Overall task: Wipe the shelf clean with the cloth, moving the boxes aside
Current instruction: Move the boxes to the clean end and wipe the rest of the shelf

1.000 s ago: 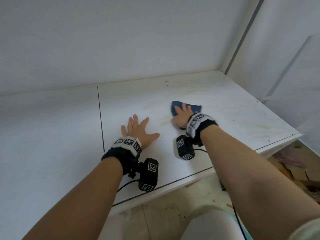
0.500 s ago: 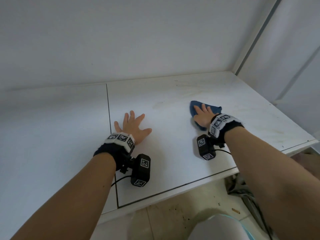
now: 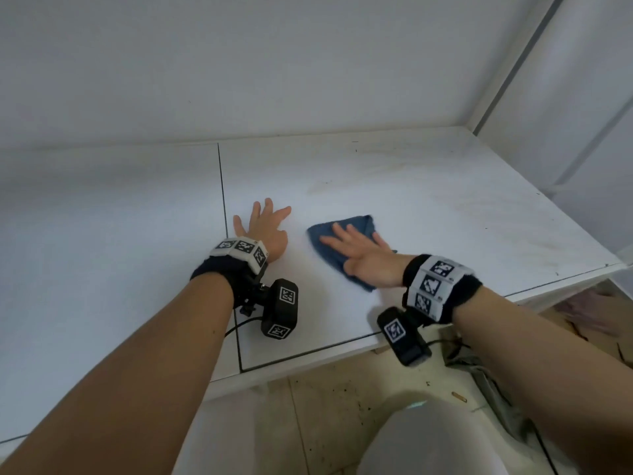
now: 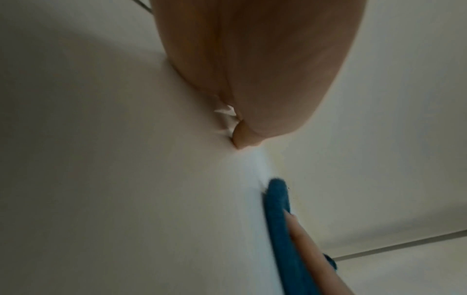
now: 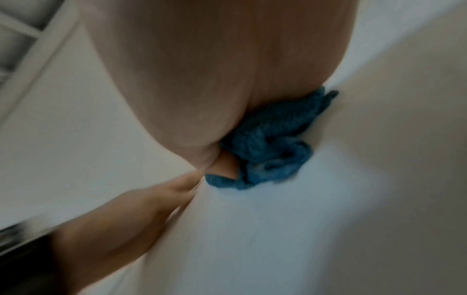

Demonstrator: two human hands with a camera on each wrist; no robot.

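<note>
**Entry: shelf wipe, cloth under right palm**

- Right hand [image 3: 363,258]: fingers straight and spread, pressing flat on the cloth [image 3: 342,248]; nothing curled round it. The cloth lies folded and bunched beneath the palm and fingers, a blue edge showing beyond the fingertips and another below the heel of the hand.
- Left hand [image 3: 263,231]: fingers splayed, resting flat on the bare shelf [image 3: 445,214], just beside the cloth, near the dark seam to its left. It holds nothing.
- Shelf: faint brownish smears beyond the right fingertips, toward the back wall and out to the right of them.
- Boxes: none in view.

Handling note, as judgement: the step in hand is the wiping stroke. Keep the palm weight even so the bunched cloth does not slip out from under the straight fingers; overlap passes, working outward from the fingertips toward the marked patches. The left hand serves well as a brace where it lies, clear of the stroke.
</note>
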